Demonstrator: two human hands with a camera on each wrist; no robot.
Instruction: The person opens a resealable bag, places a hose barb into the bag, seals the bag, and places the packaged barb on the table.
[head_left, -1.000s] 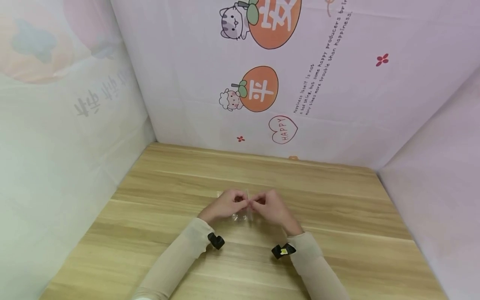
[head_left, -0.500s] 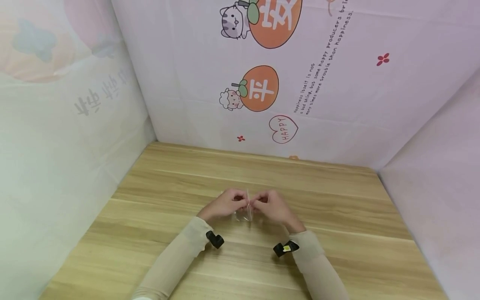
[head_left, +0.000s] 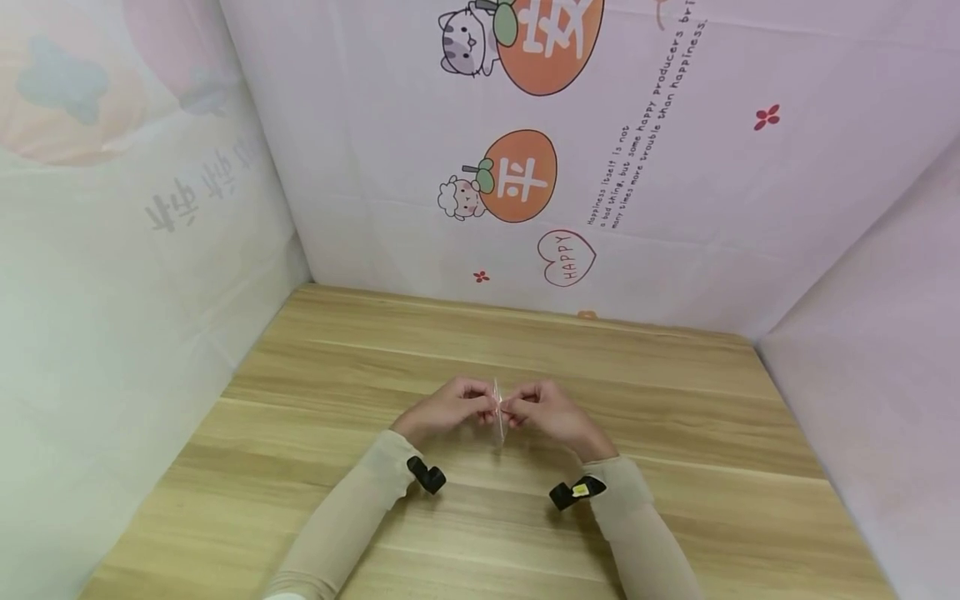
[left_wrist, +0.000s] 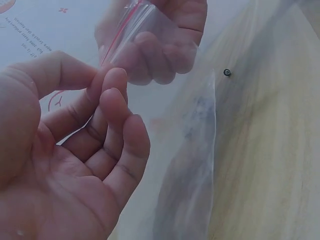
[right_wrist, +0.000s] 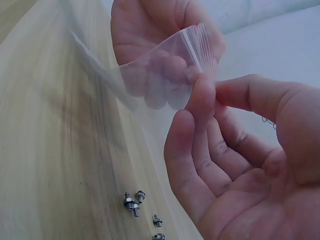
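Note:
Held upright between both hands is a clear zip-lock bag (head_left: 498, 429), seen nearly edge-on in the head view. A red line (left_wrist: 120, 35) runs along its seal in the left wrist view. My left hand (head_left: 450, 406) pinches the top of the bag between thumb and index finger, its other fingers curled loosely. Opposite it, my right hand (head_left: 552, 418) pinches the bag's top edge with thumb and forefinger, where the plastic bunches into fine folds (right_wrist: 202, 47). Fingertips of the two hands are close together, and each hand shows through the clear plastic in the other's wrist view.
Several small metal fittings (right_wrist: 134, 204) lie on the wooden table (head_left: 660, 500) in the right wrist view. One small dark round piece (left_wrist: 227, 72) shows on the wood in the left wrist view. Printed white cloth walls (head_left: 390, 167) enclose the table's back and sides.
The bag has turned from partly facing the head camera to nearly edge-on. Both wrists have shifted slightly outward, while the fingertips stay at the bag's top.

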